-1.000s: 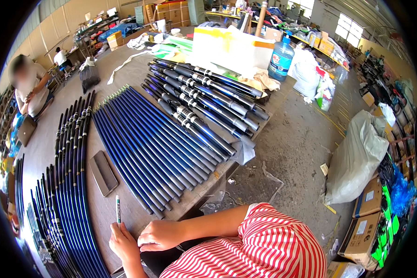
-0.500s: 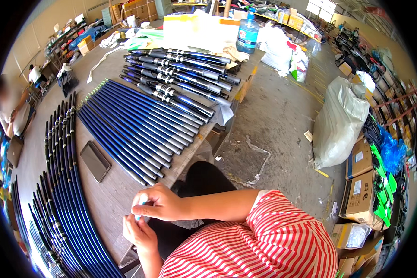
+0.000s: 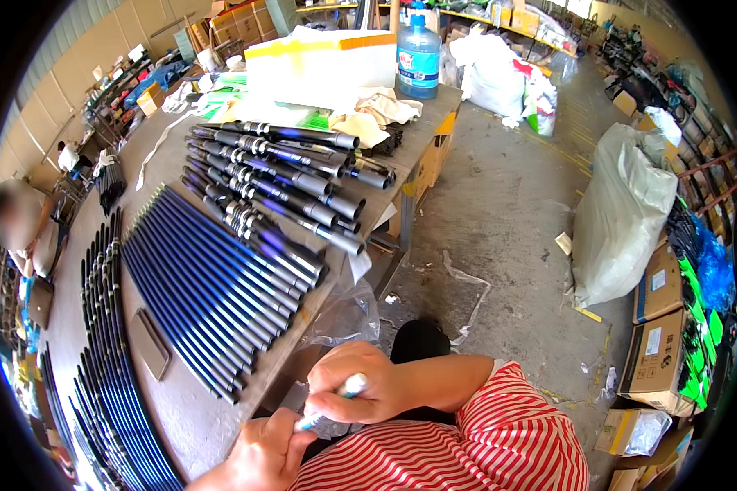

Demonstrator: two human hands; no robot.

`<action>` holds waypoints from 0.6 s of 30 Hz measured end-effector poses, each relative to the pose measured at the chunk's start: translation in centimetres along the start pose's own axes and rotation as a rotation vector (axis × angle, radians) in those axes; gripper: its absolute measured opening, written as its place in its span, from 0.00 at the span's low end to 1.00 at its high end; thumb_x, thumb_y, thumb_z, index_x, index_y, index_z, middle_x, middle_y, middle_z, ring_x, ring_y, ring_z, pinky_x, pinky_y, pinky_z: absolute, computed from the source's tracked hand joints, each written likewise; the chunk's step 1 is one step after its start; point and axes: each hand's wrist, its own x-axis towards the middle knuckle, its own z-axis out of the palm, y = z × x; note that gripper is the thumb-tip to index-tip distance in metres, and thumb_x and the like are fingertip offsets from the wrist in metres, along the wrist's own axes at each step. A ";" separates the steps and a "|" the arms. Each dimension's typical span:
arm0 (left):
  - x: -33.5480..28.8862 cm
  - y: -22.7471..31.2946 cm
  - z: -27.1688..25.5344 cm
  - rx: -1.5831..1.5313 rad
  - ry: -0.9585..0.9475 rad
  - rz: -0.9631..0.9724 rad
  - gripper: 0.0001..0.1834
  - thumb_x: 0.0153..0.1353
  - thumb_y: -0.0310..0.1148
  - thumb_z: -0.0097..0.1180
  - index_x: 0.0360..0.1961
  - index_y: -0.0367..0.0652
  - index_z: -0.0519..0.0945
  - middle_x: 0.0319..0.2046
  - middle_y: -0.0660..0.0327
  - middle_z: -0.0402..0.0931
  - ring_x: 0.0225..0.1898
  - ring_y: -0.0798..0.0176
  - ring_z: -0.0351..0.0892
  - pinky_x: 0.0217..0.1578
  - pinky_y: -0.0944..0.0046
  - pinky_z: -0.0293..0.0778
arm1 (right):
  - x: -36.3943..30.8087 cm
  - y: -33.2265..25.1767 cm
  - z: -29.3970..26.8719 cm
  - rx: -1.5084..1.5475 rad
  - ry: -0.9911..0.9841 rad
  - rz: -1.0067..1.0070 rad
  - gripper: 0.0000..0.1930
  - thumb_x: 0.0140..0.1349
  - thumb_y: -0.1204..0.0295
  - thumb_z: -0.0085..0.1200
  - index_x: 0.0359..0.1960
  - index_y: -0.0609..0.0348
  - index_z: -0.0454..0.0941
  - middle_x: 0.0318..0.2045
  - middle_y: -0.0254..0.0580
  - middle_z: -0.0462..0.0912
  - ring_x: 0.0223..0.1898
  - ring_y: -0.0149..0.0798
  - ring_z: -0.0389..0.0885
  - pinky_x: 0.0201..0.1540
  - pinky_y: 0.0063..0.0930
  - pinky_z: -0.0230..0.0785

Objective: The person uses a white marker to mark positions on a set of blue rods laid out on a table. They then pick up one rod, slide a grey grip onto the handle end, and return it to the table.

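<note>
Below table edge, both hands pinching white marker: right hand upper end, left hand lower end.

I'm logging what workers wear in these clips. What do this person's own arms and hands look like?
Both hands, the left hand and the right hand, are bare: no gloves, rings or watch in view. The right forearm is bare too, under a short sleeve of a red-and-white striped shirt. The left arm is mostly out of frame.

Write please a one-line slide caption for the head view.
Both hands, left hand and right hand, hold a pen beside a table of blue rods.
</note>
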 end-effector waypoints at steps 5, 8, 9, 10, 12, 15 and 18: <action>12.7 4.7 -6.9 -0.280 -0.605 -0.239 0.13 0.64 0.36 0.44 0.29 0.39 0.73 0.21 0.51 0.72 0.24 0.51 0.73 0.27 0.57 0.68 | 2.8 1.6 -10.7 0.385 0.303 -0.232 0.09 0.60 0.71 0.50 0.24 0.61 0.73 0.15 0.38 0.73 0.12 0.33 0.68 0.15 0.27 0.57; 19.2 4.6 -8.1 -0.232 -0.652 -0.169 0.13 0.65 0.35 0.45 0.27 0.38 0.70 0.16 0.54 0.68 0.17 0.50 0.72 0.19 0.58 0.67 | 3.6 2.1 -18.7 0.495 0.530 -0.293 0.10 0.63 0.69 0.46 0.29 0.64 0.72 0.16 0.39 0.72 0.13 0.27 0.65 0.17 0.21 0.58; 22.4 4.4 -8.3 -0.218 -0.632 -0.121 0.14 0.66 0.36 0.43 0.27 0.38 0.71 0.16 0.55 0.68 0.17 0.52 0.72 0.18 0.59 0.67 | 3.4 2.2 -20.9 0.285 0.619 -0.265 0.10 0.63 0.70 0.46 0.29 0.64 0.72 0.17 0.40 0.72 0.13 0.27 0.65 0.17 0.21 0.58; 25.6 4.3 -8.7 -0.206 -0.612 -0.074 0.14 0.66 0.36 0.42 0.27 0.39 0.71 0.16 0.56 0.67 0.16 0.55 0.71 0.18 0.61 0.66 | 2.9 2.3 -22.9 0.076 0.703 -0.229 0.09 0.63 0.70 0.46 0.30 0.65 0.72 0.17 0.40 0.72 0.13 0.27 0.66 0.17 0.20 0.58; 31.4 5.7 -9.6 -0.043 -0.505 -0.001 0.08 0.64 0.32 0.44 0.31 0.39 0.70 0.19 0.54 0.71 0.20 0.48 0.75 0.20 0.56 0.69 | 2.9 2.0 -26.1 -0.101 0.921 -0.085 0.08 0.63 0.72 0.47 0.30 0.65 0.73 0.18 0.40 0.73 0.14 0.27 0.67 0.17 0.18 0.58; 40.0 7.5 -10.7 -0.061 -0.286 -0.028 0.10 0.63 0.28 0.40 0.28 0.35 0.70 0.23 0.50 0.69 0.27 0.50 0.72 0.31 0.59 0.68 | 2.9 1.3 -30.4 -0.061 1.152 0.199 0.06 0.62 0.76 0.48 0.35 0.67 0.75 0.24 0.43 0.77 0.16 0.26 0.69 0.19 0.18 0.62; 48.7 7.8 -12.1 0.076 0.023 0.040 0.11 0.64 0.32 0.38 0.31 0.36 0.71 0.26 0.48 0.72 0.32 0.44 0.73 0.35 0.55 0.68 | 5.2 0.3 -34.7 0.034 1.195 0.335 0.10 0.62 0.76 0.47 0.42 0.67 0.75 0.28 0.45 0.79 0.19 0.26 0.71 0.22 0.18 0.63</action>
